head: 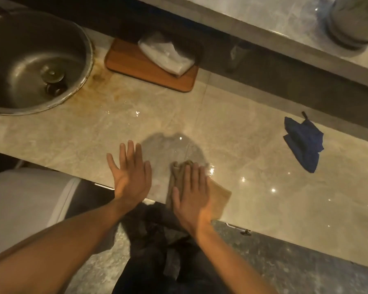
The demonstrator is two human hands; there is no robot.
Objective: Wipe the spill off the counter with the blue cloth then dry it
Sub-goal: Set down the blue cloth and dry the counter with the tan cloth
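Risk is streaking: my right hand [191, 195], fingers flat, presses the tan cloth [218, 197] near the surface edge, left hand [130, 174] splayed empty, blue cloth [304, 143] well apart, so moisture may linger.

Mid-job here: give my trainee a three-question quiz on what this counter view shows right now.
1. True or false: the blue cloth lies apart from both hands.
2. Which hand presses the tan cloth on the counter? A) left hand B) right hand
3. Fill in: the wooden board sits beside the ____.

Key:
1. True; it lies alone, far right.
2. B; the left hand rests flat and bare on the counter.
3. Sink.
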